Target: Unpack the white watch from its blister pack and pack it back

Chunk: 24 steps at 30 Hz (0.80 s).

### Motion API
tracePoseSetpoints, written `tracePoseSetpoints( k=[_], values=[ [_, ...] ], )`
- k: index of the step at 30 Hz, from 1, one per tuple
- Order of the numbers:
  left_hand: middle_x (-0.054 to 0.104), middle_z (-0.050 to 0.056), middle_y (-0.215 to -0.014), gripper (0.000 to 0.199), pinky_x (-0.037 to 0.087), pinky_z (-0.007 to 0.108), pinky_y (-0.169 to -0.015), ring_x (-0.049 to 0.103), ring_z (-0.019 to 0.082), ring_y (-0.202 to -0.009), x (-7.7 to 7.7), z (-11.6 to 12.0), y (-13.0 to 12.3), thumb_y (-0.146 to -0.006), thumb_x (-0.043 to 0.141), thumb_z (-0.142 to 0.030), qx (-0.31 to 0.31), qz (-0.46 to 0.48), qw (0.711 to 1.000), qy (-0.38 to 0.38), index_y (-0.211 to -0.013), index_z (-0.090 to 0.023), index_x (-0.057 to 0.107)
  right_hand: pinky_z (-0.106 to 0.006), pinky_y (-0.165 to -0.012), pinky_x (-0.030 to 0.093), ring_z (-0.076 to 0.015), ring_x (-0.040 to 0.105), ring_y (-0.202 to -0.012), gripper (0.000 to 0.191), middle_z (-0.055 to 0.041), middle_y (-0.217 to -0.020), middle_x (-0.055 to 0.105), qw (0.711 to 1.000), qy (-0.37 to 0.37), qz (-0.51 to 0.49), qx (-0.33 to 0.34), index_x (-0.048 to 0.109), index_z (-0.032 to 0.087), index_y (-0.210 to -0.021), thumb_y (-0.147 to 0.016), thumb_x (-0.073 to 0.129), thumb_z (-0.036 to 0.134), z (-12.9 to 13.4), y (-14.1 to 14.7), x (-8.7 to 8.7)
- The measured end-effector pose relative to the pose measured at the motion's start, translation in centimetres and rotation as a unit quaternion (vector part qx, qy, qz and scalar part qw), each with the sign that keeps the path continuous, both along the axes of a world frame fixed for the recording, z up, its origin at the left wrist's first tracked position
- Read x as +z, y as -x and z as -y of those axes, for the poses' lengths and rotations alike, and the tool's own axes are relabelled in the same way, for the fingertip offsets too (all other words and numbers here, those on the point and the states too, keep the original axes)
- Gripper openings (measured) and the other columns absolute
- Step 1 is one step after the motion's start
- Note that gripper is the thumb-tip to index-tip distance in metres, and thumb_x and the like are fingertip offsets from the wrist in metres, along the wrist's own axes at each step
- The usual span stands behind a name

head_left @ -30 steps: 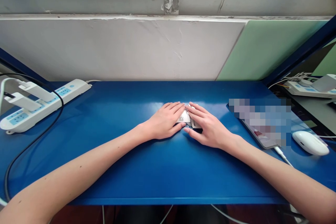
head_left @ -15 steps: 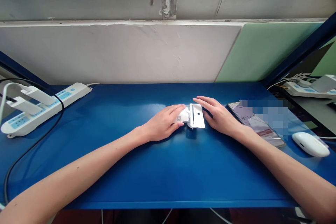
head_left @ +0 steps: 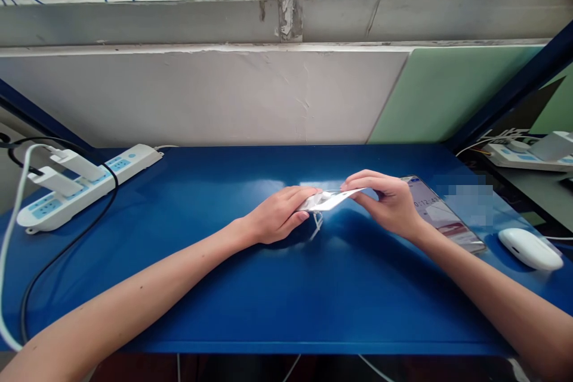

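A folded white card holder [head_left: 333, 200] is held above the blue tabletop, between my two hands. Its flat right part is tilted and seen nearly edge-on. My left hand [head_left: 282, 210] is closed around the left end, thumb below and fingers over the top. At the right end, my right hand [head_left: 384, 198] pinches the card's edge between thumb and fingers. Some white stuff, perhaps a wound cord, shows in the holder near my left fingertips. Thin white strands [head_left: 317, 225] hang beneath it. What lies under my left fingers is hidden.
A white power strip [head_left: 96, 185] with two plugged-in chargers lies at the left, a black cable [head_left: 67, 250] curving in front. Beside my right wrist is a phone [head_left: 443, 215], and right of it a white mouse [head_left: 530, 249]. A wall [head_left: 224, 101] rises behind the desk.
My right hand, earlier open beside the card, has closed on its right edge. The card has tilted from facing me to nearly edge-on, and thin strands now hang below. The view has shifted slightly.
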<state>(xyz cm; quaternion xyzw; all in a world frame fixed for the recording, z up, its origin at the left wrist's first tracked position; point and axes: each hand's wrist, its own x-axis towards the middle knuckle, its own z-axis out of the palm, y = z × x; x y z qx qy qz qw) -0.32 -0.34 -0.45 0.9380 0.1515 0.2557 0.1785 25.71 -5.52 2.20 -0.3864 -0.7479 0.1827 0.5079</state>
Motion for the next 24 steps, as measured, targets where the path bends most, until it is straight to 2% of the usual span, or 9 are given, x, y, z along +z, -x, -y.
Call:
tracePoseSetpoints(
  k=[3, 6, 10, 12, 15, 20, 24],
  values=[
    [0.07, 0.017, -0.116, 0.046, 0.052, 0.041, -0.094, 0.067, 0.025, -0.106, 0.0, 0.2, 0.0, -0.107, 0.024, -0.038, -0.027, 0.022, 0.999, -0.027, -0.123, -0.013, 0.059, -0.035, -0.064, 0.056, -0.0211, 0.067, -0.072, 0.019, -0.0043, -0.078, 0.072, 0.994, 0.067, -0.083, -0.034, 0.072, 0.024, -0.074, -0.086, 0.072, 0.038, 0.3, 0.1, 0.6],
    [0.074, 0.015, -0.104, 0.042, 0.054, 0.04, -0.088, 0.07, 0.024, -0.095, -0.1, 0.4, 0.0, -0.105, 0.029, -0.033, -0.042, 0.022, 0.998, -0.036, -0.114, -0.013, 0.065, -0.033, -0.057, 0.054, -0.0191, 0.063, -0.063, 0.03, -0.0029, -0.066, 0.068, 0.979, 0.144, -0.131, -0.053, 0.07, 0.023, -0.065, -0.085, 0.072, 0.045, 0.0, -0.1, 0.6],
    [0.075, 0.013, -0.101, 0.042, 0.056, 0.037, -0.084, 0.071, 0.023, -0.091, 0.0, 0.4, 0.0, -0.103, 0.031, -0.034, 0.011, 0.02, 1.0, 0.015, -0.112, -0.014, 0.067, -0.031, -0.056, 0.055, -0.0163, 0.062, -0.057, 0.034, -0.0024, -0.059, 0.066, 0.967, 0.201, -0.145, -0.066, 0.07, 0.02, -0.062, -0.08, 0.076, 0.047, -0.7, -0.2, 0.0],
    [0.076, 0.01, -0.098, 0.036, 0.056, 0.033, -0.079, 0.071, 0.021, -0.086, 0.1, 0.3, -0.2, -0.101, 0.041, -0.037, 0.047, 0.021, 0.997, 0.058, -0.105, -0.016, 0.069, -0.031, -0.057, 0.057, -0.0161, 0.063, -0.058, 0.033, -0.003, -0.061, 0.068, 0.959, 0.23, -0.149, -0.068, 0.072, 0.018, -0.065, -0.076, 0.08, 0.048, -1.0, -0.1, -0.2],
    [0.076, 0.004, -0.089, 0.023, 0.055, 0.027, -0.073, 0.07, 0.016, -0.077, 0.2, 0.1, -0.6, -0.094, 0.058, -0.037, 0.103, 0.031, 0.984, 0.144, -0.093, -0.018, 0.07, -0.032, -0.061, 0.06, -0.0168, 0.066, -0.062, 0.035, -0.0042, -0.071, 0.072, 0.946, 0.275, -0.161, -0.062, 0.077, 0.017, -0.08, -0.07, 0.083, 0.05, -1.2, 0.2, -0.7],
    [0.074, 0.001, -0.081, 0.018, 0.052, 0.024, -0.068, 0.067, 0.014, -0.072, 0.5, -0.2, -1.0, -0.09, 0.062, -0.034, 0.124, 0.033, 0.966, 0.226, -0.086, -0.018, 0.069, -0.035, -0.064, 0.061, -0.0182, 0.067, -0.064, 0.039, -0.0071, -0.08, 0.076, 0.946, 0.284, -0.144, -0.059, 0.077, 0.016, -0.085, -0.07, 0.082, 0.052, -1.4, 0.4, -1.6],
    [0.069, 0.0, -0.072, 0.023, 0.047, 0.026, -0.063, 0.061, 0.014, -0.064, 0.6, -0.4, -1.0, -0.092, 0.054, -0.035, 0.156, 0.015, 0.966, 0.207, -0.078, -0.018, 0.063, -0.03, -0.058, 0.056, -0.0184, 0.068, -0.065, 0.033, -0.0066, -0.077, 0.074, 0.957, 0.266, -0.1, -0.063, 0.076, 0.016, -0.085, -0.078, 0.076, 0.049, -1.5, 0.1, -2.0]
  ],
)
